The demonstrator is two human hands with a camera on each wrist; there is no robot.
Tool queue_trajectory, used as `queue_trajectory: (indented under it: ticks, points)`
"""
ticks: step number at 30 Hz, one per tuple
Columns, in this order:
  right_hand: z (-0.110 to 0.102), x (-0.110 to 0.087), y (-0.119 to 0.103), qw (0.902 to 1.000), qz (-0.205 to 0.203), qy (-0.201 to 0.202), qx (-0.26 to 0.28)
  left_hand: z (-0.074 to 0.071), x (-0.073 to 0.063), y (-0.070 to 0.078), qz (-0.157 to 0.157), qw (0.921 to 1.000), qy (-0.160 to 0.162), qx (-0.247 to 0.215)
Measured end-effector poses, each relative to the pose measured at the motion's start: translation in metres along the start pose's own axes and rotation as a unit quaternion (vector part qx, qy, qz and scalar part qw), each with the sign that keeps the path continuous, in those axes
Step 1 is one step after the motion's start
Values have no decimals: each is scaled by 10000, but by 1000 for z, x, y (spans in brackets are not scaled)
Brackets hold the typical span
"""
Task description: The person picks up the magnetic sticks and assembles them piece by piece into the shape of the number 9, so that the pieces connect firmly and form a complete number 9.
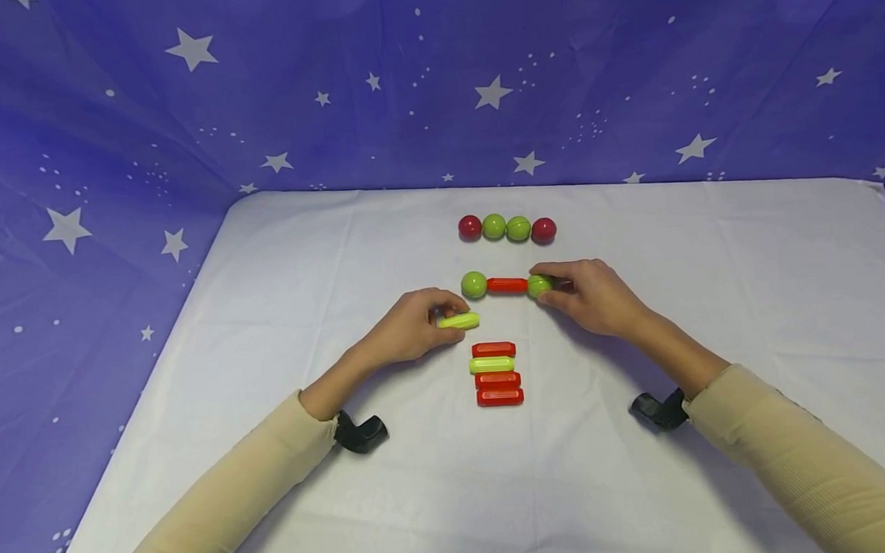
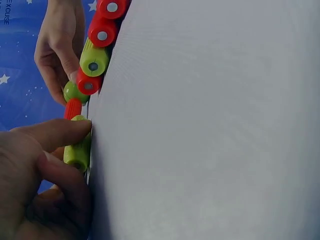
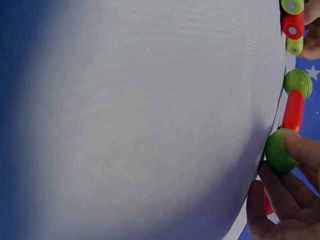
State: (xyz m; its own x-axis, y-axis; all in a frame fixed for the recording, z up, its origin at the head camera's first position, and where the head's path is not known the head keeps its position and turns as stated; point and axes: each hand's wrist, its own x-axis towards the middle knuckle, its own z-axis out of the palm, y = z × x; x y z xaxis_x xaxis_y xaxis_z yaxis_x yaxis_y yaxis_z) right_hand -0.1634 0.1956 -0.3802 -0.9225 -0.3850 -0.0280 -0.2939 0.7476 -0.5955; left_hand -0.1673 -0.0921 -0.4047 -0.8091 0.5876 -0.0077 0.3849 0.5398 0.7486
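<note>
In the head view my left hand (image 1: 415,324) pinches a yellow-green rod (image 1: 460,321) between thumb and fingers, just above the table. My right hand (image 1: 589,295) grips a green ball (image 1: 539,286) at the right end of a red rod (image 1: 507,285). Another green ball (image 1: 475,285) touches that rod's left end, so the three make a straight bar. The right wrist view shows the thumb on the gripped ball (image 3: 281,151). In the left wrist view, the held rod (image 2: 77,150) has a round end facing the camera.
Nearer me lies a stack of rods, side by side: red ones (image 1: 500,397) and one yellow-green (image 1: 492,364). Behind the bar, a row holds red balls (image 1: 470,227) and green balls (image 1: 494,226). A white cloth (image 1: 454,493) covers the table; a starry blue curtain (image 1: 405,128) hangs behind.
</note>
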Motion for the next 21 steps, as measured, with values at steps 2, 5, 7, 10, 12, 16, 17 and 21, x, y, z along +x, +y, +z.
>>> queue_trajectory:
  ticks: [2,5,7,10,12,16,17,21]
  points:
    - [0,0,0,10000,-20,9,0,0,0,0,-28,10000,3,-48]
    - [0,0,1,10000,-50,16,4,0,-1,1,-27,9999,-49,-150]
    - [0,0,1,10000,-52,23,7,0,-1,2,-6,9997,-121,-220]
    - [0,0,0,10000,-35,20,22,0,-2,3,54,9993,-234,-275]
    - [-1,0,0,10000,-15,11,29,-1,-2,2,101,9992,-269,-292]
    - [-1,0,-1,10000,-33,-6,36,-1,-2,2,137,9990,-275,-322]
    - [-2,0,-1,10000,-45,-7,35,-1,-1,2,133,9990,-269,-322]
    - [-1,0,-1,10000,-48,-7,43,-2,-1,2,108,9989,-324,-323]
